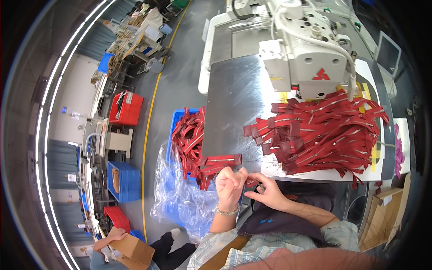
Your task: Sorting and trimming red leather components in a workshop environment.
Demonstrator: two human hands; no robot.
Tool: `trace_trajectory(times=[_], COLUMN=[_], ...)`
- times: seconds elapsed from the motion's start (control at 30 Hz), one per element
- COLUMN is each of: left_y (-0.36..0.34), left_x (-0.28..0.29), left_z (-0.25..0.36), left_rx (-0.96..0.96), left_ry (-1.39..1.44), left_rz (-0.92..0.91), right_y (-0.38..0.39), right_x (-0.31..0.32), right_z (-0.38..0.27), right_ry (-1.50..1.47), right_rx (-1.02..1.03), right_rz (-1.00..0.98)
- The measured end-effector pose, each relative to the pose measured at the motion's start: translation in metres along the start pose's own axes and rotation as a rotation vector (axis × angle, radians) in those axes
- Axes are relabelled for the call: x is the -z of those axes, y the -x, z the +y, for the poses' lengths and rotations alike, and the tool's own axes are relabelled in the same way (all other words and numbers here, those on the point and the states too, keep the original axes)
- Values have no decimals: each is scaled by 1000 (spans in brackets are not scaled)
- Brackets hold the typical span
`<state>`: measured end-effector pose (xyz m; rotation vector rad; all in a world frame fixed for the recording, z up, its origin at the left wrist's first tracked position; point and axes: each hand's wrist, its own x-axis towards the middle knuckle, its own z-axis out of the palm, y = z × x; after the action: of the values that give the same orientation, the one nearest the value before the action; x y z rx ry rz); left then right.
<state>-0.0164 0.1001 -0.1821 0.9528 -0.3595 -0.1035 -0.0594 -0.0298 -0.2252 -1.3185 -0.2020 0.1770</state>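
Two bare hands at the metal table's [231,108] near edge. Left hand [230,183]: fingers curled in tight, bracelet at wrist; cannot tell whether anything is inside. Right hand [269,193] just beside it, fingers bent, a bit of dark red strip [252,182] showing near the fingertips; cannot tell if gripped. Red zipper strips [324,135]: big heap on the table's right part. White machine [310,58] above the table's far side. Left of the table: blue bin [169,149] with more red strips [189,139], clear plastic [180,204] nearer the wearer.
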Motion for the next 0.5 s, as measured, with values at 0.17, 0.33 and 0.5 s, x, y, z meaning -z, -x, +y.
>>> trace_trajectory(times=[0.17,0.33,0.5], left_y=[-7,-4,-9], left_x=[-2,19,25], left_z=[-1,-2,-5], left_rx=[-6,47,118], left_ry=[-96,-122,-240], left_rz=[30,-95,-153], right_y=[3,13,26], right_x=[-1,10,25], right_z=[11,4,0], right_ry=[-206,-84,71], right_rx=[-197,-188,-228], right_rz=[107,140,136])
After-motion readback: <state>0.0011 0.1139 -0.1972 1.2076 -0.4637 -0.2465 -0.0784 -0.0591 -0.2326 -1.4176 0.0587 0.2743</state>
